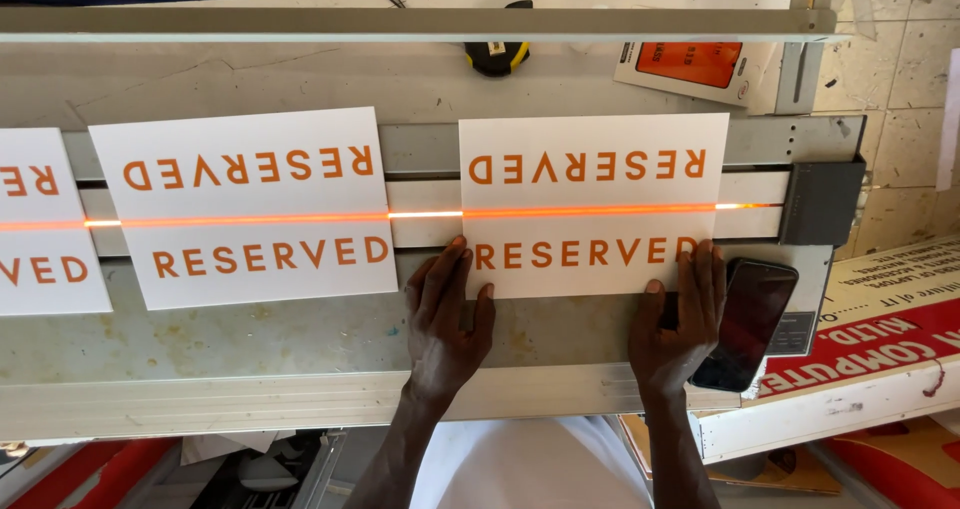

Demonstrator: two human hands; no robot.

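A white rectangular sheet point(594, 201) with orange lettering lies across a glowing orange heating strip point(425, 214) on a long worn bench machine. My left hand point(447, 319) rests flat, its fingers apart, on the sheet's lower left corner. At the lower right corner, my right hand point(680, 314) presses down the same way, fingers spread. Neither hand holds anything. A second, similar sheet point(245, 204) lies over the strip to the left, and a third point(40, 224) is cut off by the left edge.
A black phone point(748, 321) lies just right of my right hand. A yellow and black tape measure point(498, 56) and an orange and white box point(695, 69) sit at the back. A grey block point(822, 201) ends the strip. Red and white signboards point(880, 344) lean at the right.
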